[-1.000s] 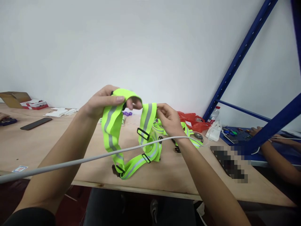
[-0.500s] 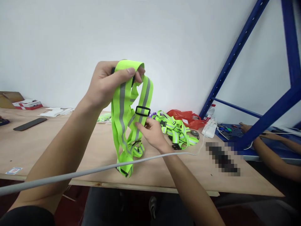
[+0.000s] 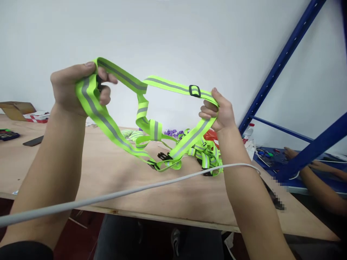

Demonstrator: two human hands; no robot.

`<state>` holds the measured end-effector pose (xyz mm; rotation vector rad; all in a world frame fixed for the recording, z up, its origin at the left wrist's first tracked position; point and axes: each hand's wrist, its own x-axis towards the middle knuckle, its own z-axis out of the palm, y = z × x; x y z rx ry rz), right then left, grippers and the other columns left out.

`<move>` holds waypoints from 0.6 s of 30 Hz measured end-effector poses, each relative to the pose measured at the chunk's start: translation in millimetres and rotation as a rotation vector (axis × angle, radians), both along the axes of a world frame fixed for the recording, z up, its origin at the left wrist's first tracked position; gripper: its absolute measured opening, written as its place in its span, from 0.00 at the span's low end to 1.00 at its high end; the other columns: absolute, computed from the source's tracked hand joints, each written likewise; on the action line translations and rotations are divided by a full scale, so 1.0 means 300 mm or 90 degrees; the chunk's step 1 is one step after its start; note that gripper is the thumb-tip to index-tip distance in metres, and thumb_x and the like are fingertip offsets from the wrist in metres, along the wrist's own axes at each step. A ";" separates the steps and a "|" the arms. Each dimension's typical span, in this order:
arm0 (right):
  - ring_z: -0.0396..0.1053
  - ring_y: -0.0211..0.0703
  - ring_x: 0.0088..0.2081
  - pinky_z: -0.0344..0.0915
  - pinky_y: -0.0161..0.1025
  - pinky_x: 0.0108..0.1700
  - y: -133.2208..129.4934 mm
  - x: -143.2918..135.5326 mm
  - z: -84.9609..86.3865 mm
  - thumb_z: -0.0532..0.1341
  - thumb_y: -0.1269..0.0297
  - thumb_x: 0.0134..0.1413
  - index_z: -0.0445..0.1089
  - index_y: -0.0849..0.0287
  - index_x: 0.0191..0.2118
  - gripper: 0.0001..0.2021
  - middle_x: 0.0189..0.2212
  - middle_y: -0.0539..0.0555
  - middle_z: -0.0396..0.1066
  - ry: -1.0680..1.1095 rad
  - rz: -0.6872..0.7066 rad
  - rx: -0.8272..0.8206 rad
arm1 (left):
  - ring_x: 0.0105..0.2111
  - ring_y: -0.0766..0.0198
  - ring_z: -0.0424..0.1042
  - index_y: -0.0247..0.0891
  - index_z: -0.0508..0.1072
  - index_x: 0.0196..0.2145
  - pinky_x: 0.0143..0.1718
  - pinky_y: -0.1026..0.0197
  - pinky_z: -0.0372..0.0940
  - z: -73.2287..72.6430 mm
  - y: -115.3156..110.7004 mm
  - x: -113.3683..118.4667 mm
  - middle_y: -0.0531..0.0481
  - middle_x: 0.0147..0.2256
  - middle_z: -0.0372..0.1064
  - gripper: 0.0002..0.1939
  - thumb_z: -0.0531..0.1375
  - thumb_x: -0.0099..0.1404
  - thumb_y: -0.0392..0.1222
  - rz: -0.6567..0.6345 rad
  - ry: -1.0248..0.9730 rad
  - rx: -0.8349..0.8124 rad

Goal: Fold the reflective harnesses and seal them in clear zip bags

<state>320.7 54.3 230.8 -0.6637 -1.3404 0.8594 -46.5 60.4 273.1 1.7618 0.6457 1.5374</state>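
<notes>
Stretched between my two hands is a neon-yellow reflective strap harness [image 3: 111,129] with grey stripes, held up above the table. My left hand [image 3: 78,85] grips its left side between thumb and fingers, with a black plastic part partly hidden behind the fingers. My right hand [image 3: 218,110] closes on the right end, just beside a black slide adjuster [image 3: 194,90]. Lower down, a black buckle [image 3: 164,156] and loose loops of strap hang close over the tabletop. Behind them a heap of similar reflective straps [image 3: 206,155] lies on the table, partly covered by the held harness.
A white cable [image 3: 141,190] crosses in front of me over the wooden table [image 3: 114,195]. Purple items [image 3: 173,133], a red bag [image 3: 210,135] and a bottle [image 3: 248,133] stand behind. Blue shelving [image 3: 287,57] rises at right, near another person's arms [image 3: 320,184]. An open cardboard box [image 3: 16,110] is at left.
My hands have moved apart, left hand leftward and right hand up and rightward. The harness, bunched and hanging before, is now spread wide between them.
</notes>
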 end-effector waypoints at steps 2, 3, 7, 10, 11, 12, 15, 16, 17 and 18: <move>0.35 0.33 0.17 0.44 0.36 0.19 -0.013 0.037 0.039 0.66 0.45 0.52 0.53 0.51 0.24 0.24 0.17 0.40 0.40 -0.043 0.010 0.010 | 0.10 0.68 0.58 0.36 0.67 0.29 0.16 0.57 0.63 0.000 0.016 -0.055 0.50 0.22 0.62 0.12 0.48 0.66 0.40 -0.032 0.045 -0.069; 0.34 0.33 0.18 0.43 0.36 0.20 -0.022 0.056 0.055 0.66 0.44 0.52 0.55 0.51 0.25 0.22 0.17 0.40 0.41 -0.069 0.009 0.020 | 0.07 0.70 0.51 0.37 0.67 0.28 0.11 0.61 0.55 -0.001 0.022 -0.082 0.52 0.18 0.57 0.12 0.47 0.66 0.40 -0.059 0.079 -0.104; 0.44 0.33 0.19 0.45 0.36 0.22 -0.058 0.117 0.086 0.75 0.53 0.39 0.68 0.50 0.38 0.21 0.20 0.40 0.53 -0.265 -0.035 0.032 | 0.03 0.73 0.40 0.37 0.67 0.29 0.07 0.65 0.40 -0.002 0.032 -0.168 0.56 0.15 0.49 0.14 0.46 0.69 0.40 -0.098 0.137 -0.183; 0.59 0.38 0.26 0.55 0.36 0.27 -0.048 0.139 0.073 0.74 0.66 0.36 0.72 0.50 0.40 0.20 0.25 0.45 0.62 -0.463 -0.237 0.077 | 0.05 0.78 0.36 0.35 0.69 0.35 0.13 0.65 0.49 -0.006 0.028 -0.193 0.59 0.18 0.47 0.17 0.43 0.73 0.41 -0.076 0.025 -0.175; 0.62 0.40 0.29 0.59 0.37 0.29 -0.036 0.141 0.065 0.72 0.67 0.39 0.72 0.51 0.38 0.17 0.27 0.46 0.63 -0.463 -0.315 0.101 | 0.06 0.79 0.34 0.35 0.69 0.38 0.15 0.65 0.52 -0.009 0.025 -0.195 0.60 0.19 0.47 0.18 0.42 0.74 0.41 -0.081 -0.017 -0.157; 0.64 0.41 0.31 0.61 0.38 0.31 -0.021 0.142 0.056 0.70 0.66 0.41 0.71 0.51 0.36 0.13 0.28 0.47 0.64 -0.403 -0.371 0.111 | 0.07 0.81 0.33 0.35 0.70 0.43 0.16 0.66 0.52 -0.012 0.021 -0.195 0.60 0.20 0.47 0.19 0.41 0.74 0.42 -0.094 -0.048 -0.136; 0.70 0.46 0.33 0.69 0.44 0.34 0.021 0.142 0.031 0.64 0.60 0.49 0.66 0.53 0.35 0.08 0.30 0.50 0.68 -0.122 -0.332 0.001 | 0.06 0.80 0.37 0.38 0.68 0.51 0.10 0.69 0.43 -0.024 0.005 -0.189 0.59 0.22 0.51 0.17 0.46 0.71 0.42 -0.162 -0.050 -0.080; 0.71 0.47 0.32 0.70 0.46 0.34 0.028 0.143 0.024 0.62 0.58 0.51 0.65 0.53 0.36 0.08 0.29 0.50 0.69 -0.050 -0.271 -0.055 | 0.06 0.79 0.40 0.39 0.68 0.52 0.09 0.69 0.39 -0.027 -0.001 -0.187 0.59 0.22 0.52 0.17 0.50 0.68 0.40 -0.184 -0.026 -0.072; 0.71 0.46 0.30 0.71 0.46 0.33 0.031 0.147 0.018 0.60 0.56 0.52 0.65 0.53 0.36 0.09 0.26 0.50 0.68 -0.008 -0.206 -0.103 | 0.06 0.78 0.42 0.39 0.68 0.51 0.07 0.69 0.37 -0.029 -0.006 -0.185 0.58 0.23 0.53 0.18 0.53 0.64 0.38 -0.200 -0.002 -0.072; 0.69 0.45 0.26 0.71 0.46 0.32 0.029 0.152 0.012 0.59 0.54 0.54 0.66 0.54 0.37 0.09 0.22 0.48 0.66 0.002 -0.151 -0.136 | 0.06 0.78 0.44 0.39 0.68 0.49 0.07 0.69 0.37 -0.030 -0.009 -0.184 0.58 0.23 0.53 0.18 0.55 0.60 0.35 -0.206 0.015 -0.075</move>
